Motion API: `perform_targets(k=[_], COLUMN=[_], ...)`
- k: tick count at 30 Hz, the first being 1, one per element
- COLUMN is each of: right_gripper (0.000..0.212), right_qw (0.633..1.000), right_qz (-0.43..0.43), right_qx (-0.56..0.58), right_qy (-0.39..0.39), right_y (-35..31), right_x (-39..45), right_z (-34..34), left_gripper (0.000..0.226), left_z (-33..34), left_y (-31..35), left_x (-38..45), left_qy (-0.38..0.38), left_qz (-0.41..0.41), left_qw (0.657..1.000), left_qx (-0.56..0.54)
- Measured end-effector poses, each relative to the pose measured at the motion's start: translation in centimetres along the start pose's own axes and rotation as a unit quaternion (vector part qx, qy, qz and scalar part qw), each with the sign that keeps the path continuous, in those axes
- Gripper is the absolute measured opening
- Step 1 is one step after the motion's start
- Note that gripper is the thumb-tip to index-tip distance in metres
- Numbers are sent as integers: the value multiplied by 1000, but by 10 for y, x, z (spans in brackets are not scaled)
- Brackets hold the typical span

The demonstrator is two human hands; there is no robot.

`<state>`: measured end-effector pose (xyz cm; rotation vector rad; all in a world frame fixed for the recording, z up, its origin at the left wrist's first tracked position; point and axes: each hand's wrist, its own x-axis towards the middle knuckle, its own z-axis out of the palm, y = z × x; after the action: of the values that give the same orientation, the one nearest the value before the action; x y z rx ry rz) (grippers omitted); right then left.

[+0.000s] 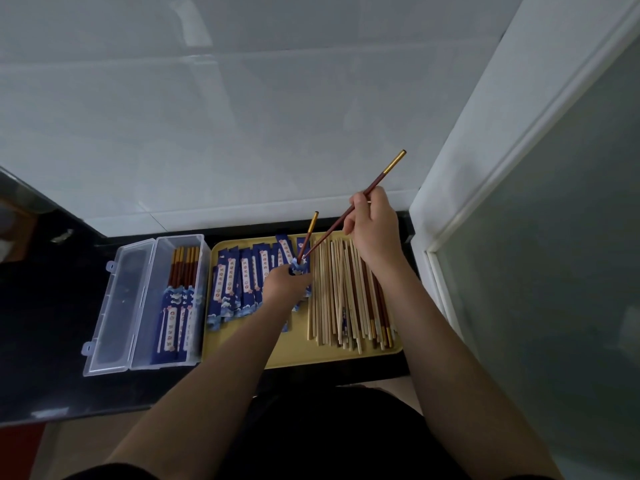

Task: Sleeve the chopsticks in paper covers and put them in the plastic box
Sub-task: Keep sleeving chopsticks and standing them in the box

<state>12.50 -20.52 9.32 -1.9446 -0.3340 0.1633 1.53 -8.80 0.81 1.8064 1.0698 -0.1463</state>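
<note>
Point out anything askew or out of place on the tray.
A blue paper cover lies buried among the loose chopsticks on the right of the yellow tray, apart from the pile of covers on the left. The chopsticks also lie crossed, not parallel.

Glossy white tiled wall [214,109], black countertop [41,323], white frame [485,133] with possibly frosted glass [571,271]
</note>
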Motion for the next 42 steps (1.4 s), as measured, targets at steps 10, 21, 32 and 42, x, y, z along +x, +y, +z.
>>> perform_targets(k=[10, 21, 32, 42], right_gripper=[28, 64, 45, 31], right_qw=[931, 991, 990, 989], right_qz=[69, -4, 27, 137], right_qx=[-186, -104, -74, 21], right_qy=[-305, -83, -119, -50], right_y=[8, -16, -28, -46], right_x=[-22, -21, -32, -27], right_z=[13, 29, 76, 145], left_gripper=[18, 24, 22, 16], left_z=[2, -24, -70, -151], left_y=[10, 3, -9, -33], left_x=[-7, -7, 0, 6], left_qy=[-37, -63, -85, -184], left_qz=[59, 50, 68, 93], left_qw=[997, 996, 991, 972], left_qx=[-19, 25, 73, -112])
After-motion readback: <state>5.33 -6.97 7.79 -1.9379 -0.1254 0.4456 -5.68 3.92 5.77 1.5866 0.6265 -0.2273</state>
